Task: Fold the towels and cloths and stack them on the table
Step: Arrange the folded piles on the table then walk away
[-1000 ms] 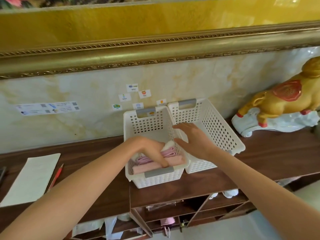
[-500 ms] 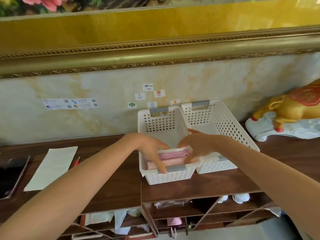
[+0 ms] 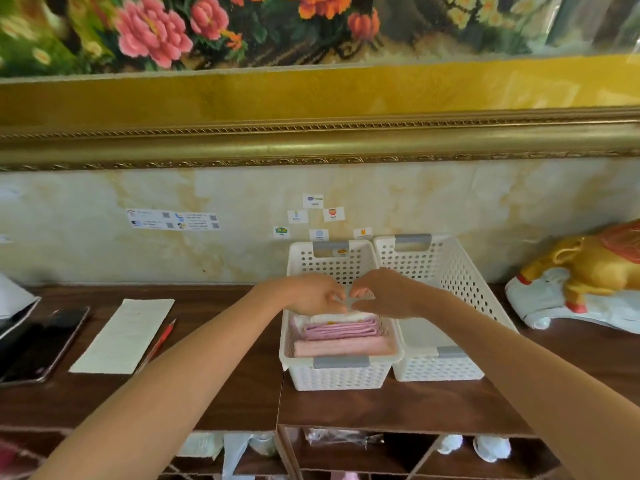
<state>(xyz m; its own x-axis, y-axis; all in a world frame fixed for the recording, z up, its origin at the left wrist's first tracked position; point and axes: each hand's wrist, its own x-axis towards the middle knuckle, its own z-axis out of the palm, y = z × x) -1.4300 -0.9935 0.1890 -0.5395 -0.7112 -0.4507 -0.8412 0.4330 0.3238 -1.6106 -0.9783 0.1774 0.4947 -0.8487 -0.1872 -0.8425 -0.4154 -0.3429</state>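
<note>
A white perforated basket [image 3: 339,377] stands on the dark wooden table [image 3: 214,393]. Inside it lie folded cloths on edge: a pink cloth [image 3: 343,348] at the front, a lilac cloth [image 3: 341,330] behind it, and a white cloth [image 3: 343,317] furthest back. My left hand [image 3: 311,294] and my right hand [image 3: 388,292] meet over the basket's rear half. Their curled fingers pinch the top of the white cloth, and the fingertips almost touch each other. The cloth's far side is hidden by my hands.
A second white basket [image 3: 440,368] with no cloths visible in it stands touching the first on its right. A sheet of paper [image 3: 124,336], a red pencil [image 3: 161,341] and a phone [image 3: 45,344] lie at the left. A golden figurine [image 3: 588,268] sits at the right. Open shelves run under the table.
Both hands have moved from the pink and lilac cloths at the basket's front to the white cloth at its back. The view has tilted upward.
</note>
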